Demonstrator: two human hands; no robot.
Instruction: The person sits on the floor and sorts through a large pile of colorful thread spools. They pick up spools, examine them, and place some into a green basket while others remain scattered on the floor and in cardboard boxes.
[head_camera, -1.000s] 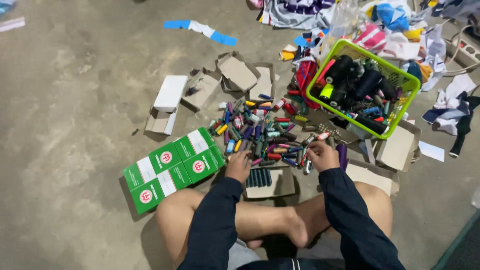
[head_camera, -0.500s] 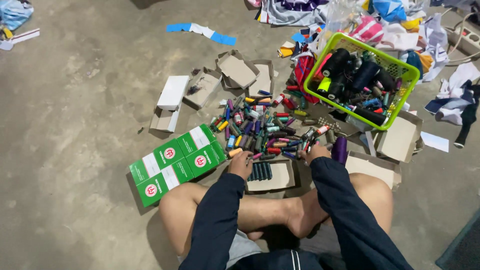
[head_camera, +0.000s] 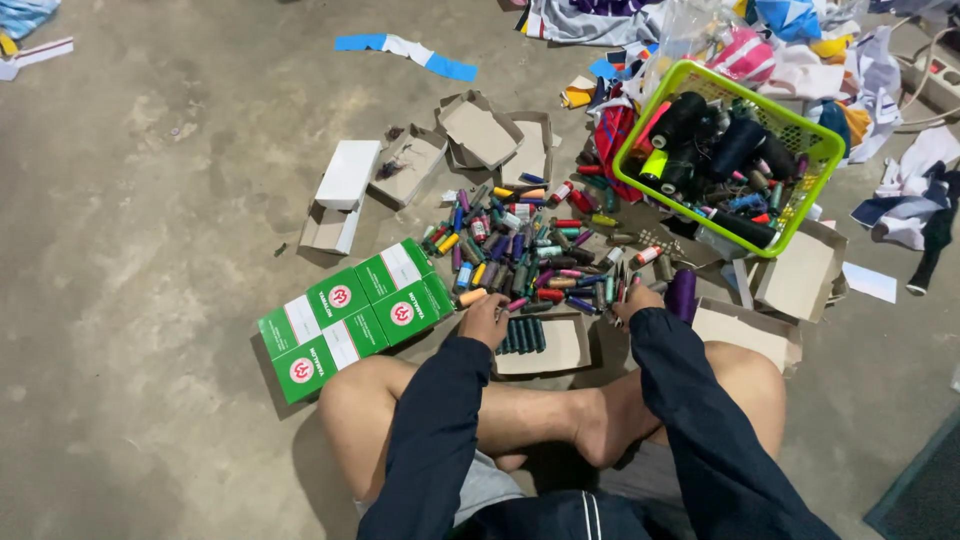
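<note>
My right hand (head_camera: 637, 298) has dropped lower into the thread spools (head_camera: 545, 255); grip indiscernible. My left hand (head_camera: 487, 318) pinches an orange spool (head_camera: 471, 297) beside the green boxes (head_camera: 352, 317).

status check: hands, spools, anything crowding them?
Left hand pinching an orange spool. Right hand down in the spool pile, grip unclear. Open box of dark spools between hands; green boxes beside left.

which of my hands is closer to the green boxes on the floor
Left. Your left hand sits just right of the green boxes, nearly touching them; your right hand is farther right, across the spool pile.
</note>
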